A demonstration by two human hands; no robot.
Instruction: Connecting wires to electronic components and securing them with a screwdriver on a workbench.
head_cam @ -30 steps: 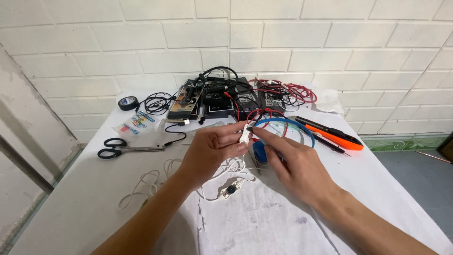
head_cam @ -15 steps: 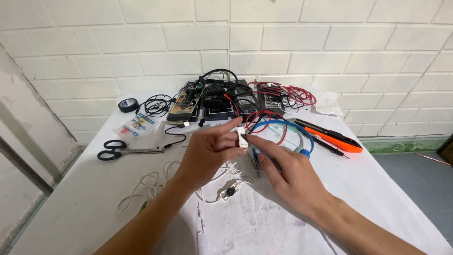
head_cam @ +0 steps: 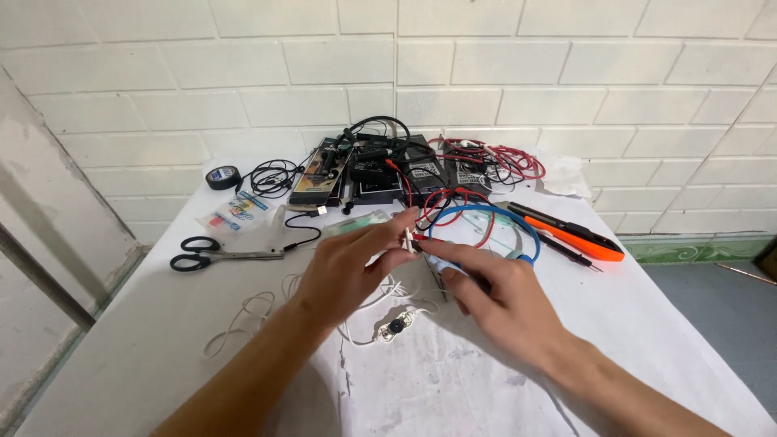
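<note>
Between both fingertips sits a small white connector [head_cam: 411, 240].

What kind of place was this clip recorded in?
Probably a makeshift electronics repair bench: a cloth-covered table against a white brick wall, with tangled wires, scissors and black tape.

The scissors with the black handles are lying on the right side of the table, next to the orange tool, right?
Not quite. The head view shows the black-handled scissors on the left side of the table, near the roll of black tape. The orange tool lies on the right.
</note>
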